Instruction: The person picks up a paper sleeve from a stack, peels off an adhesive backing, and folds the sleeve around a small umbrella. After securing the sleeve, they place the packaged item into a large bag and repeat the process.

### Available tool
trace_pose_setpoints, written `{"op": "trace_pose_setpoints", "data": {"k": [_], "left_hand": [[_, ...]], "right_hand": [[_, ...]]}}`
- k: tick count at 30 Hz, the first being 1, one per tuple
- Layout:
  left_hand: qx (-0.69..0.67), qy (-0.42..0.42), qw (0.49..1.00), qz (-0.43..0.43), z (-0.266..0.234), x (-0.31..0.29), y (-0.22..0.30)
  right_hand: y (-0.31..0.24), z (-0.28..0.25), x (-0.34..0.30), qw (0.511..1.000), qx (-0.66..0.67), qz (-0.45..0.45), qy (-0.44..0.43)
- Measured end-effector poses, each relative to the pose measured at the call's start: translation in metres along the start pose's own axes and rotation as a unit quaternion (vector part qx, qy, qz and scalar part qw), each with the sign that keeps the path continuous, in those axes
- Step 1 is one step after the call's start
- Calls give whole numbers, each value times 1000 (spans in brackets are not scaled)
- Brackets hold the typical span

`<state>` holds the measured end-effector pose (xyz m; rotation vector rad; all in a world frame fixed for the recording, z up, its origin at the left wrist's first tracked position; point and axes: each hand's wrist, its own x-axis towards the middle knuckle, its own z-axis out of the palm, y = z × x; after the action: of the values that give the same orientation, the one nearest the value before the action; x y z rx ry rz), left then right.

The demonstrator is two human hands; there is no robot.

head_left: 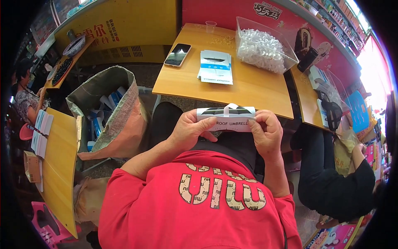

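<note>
Above my lap, my left hand pinches the left end of a printed paper sleeve, white with a dark picture, curved into a roll. On its right end, the fingers of my right hand are closed. A thin white strip stands up in a loop from the sleeve's top edge; whether it goes all the way round is hidden. On the wooden table just ahead lies a stack of similar flat printed cards with a blue band. A clear plastic bin holds many white curled rings.
A phone and a small clear cup are on the table. To my left stands a large open sack with rolled blue-and-white pieces inside. Another person in black sits close on my right. A side table stands at far left.
</note>
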<state>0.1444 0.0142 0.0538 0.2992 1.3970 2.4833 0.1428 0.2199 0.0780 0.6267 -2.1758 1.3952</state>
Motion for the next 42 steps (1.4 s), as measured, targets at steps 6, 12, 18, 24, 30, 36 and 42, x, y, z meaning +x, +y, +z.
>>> {"op": "trace_pose_setpoints", "data": {"k": [6, 12, 18, 24, 30, 36, 42], "left_hand": [[39, 1, 999, 2, 3, -4, -1], [13, 3, 1000, -9, 3, -4, 0], [15, 12, 1000, -8, 3, -4, -3], [8, 20, 999, -32, 4, -3, -6], [36, 12, 999, -13, 0, -3, -10], [83, -1, 997, 5, 6, -2, -14], [102, -27, 994, -8, 4, -4, -10]], "right_hand": [[-2, -1, 0, 999, -38, -1, -30], [3, 0, -3, 999, 16, 33, -25], [0, 3, -5, 970, 203, 132, 10], [6, 1, -8, 967, 221, 130, -7], [9, -1, -8, 939, 279, 195, -44], [19, 11, -15, 971, 162, 165, -55], [19, 9, -13, 952, 242, 189, -18]]}}
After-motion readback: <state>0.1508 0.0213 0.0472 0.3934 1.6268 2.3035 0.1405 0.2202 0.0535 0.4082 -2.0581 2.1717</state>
